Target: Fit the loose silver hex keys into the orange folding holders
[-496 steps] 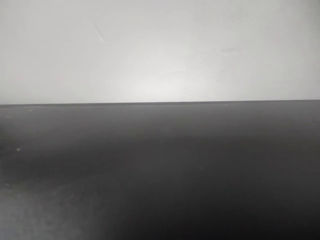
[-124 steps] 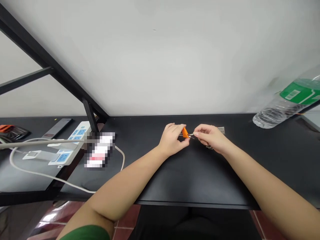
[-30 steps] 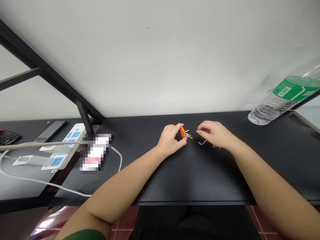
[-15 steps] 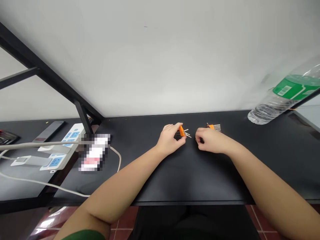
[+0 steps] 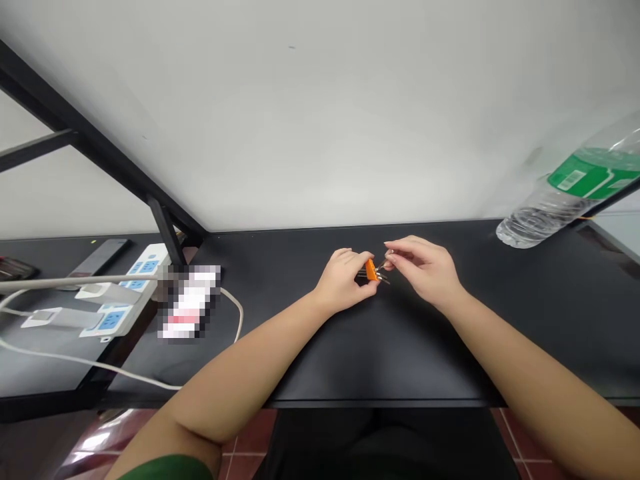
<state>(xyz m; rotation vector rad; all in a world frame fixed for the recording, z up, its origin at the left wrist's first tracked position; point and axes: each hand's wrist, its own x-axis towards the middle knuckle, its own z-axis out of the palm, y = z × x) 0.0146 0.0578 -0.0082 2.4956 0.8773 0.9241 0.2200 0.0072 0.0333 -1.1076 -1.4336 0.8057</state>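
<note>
My left hand (image 5: pixel 343 283) is closed around a small orange holder (image 5: pixel 371 269), pinched between thumb and fingers just above the black table. Several thin metal bits (image 5: pixel 383 279) stick out of the holder to the right, and dark ends show on its left side. Close by on the right, my right hand (image 5: pixel 425 270) is closed, its thumb and fingertips pinching a thin metal bit (image 5: pixel 382 265) that points at the orange holder. Whether that bit touches the holder I cannot tell. The second orange holder cannot be seen now; my right hand covers that area.
On the black table (image 5: pixel 370 367) at the far right stands a clear plastic bottle (image 5: pixel 530 220) with a green label. To the left lie a blurred-out phone (image 5: pixel 190 303), a white power strip (image 5: pixel 143 287) with plugs and cables, and a dark phone (image 5: pixel 97 260). A white wall (image 5: pixel 340 120) rises behind.
My right hand has risen and turned, bringing the pinched bit near the holder's right side. My left hand has shifted slightly right with the orange holder. The second orange holder has gone out of sight.
</note>
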